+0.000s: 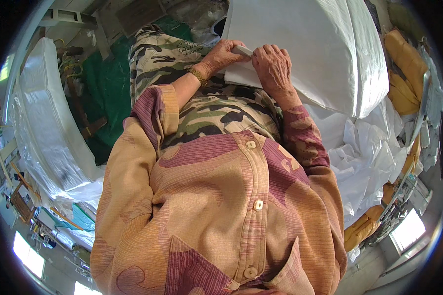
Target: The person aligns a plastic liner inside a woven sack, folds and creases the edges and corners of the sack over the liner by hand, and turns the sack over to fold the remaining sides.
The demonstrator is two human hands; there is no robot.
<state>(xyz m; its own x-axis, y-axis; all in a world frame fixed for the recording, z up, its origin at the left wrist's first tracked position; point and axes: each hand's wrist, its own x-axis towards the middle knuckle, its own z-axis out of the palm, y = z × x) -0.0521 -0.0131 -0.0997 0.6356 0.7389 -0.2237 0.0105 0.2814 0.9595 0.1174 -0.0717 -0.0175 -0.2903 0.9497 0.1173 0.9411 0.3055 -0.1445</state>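
A large white sheet (300,39), smooth like woven plastic sacking, lies across my lap and spreads to the far right. My left hand (222,56), with a gold-coloured band on the wrist, pinches a rolled or folded corner of its near edge between thumb and fingers. Close beside it, my right hand (272,69) is closed over the same edge, knuckles up. The fingertips of that hand are hidden behind the fold. Below both hands, camouflage-patterned cloth (216,110) covers my legs.
To the left stands a stack of white sheets (54,118) wrapped in clear plastic, with green cloth (106,88) beside it. Crumpled white plastic (364,152) lies at my right. Yellow-brown padded material (406,64) sits farther right along a metal rail (418,125).
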